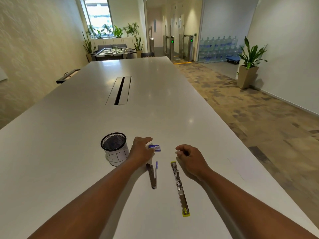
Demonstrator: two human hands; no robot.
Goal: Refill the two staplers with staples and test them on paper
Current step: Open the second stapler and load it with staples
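Yellow stapler (180,188) lies open; left hand (140,150) touches staple box (155,148), right hand (189,156) loosely curled, mesh bin (114,148) contents unclear.

The white paper label wrapped round the black mesh cup (115,149) on the counter (155,107) carries large hand-drawn letters: "B" and "I" read plainly, and a third stroke follows that the left hand (140,150) partly covers, so the word cannot be read to its end. The small blue and white box (155,148) beside that hand has print on its top, too small and blurred to read. The gates (181,44) at the far end show green lit signs, their shapes unclear.
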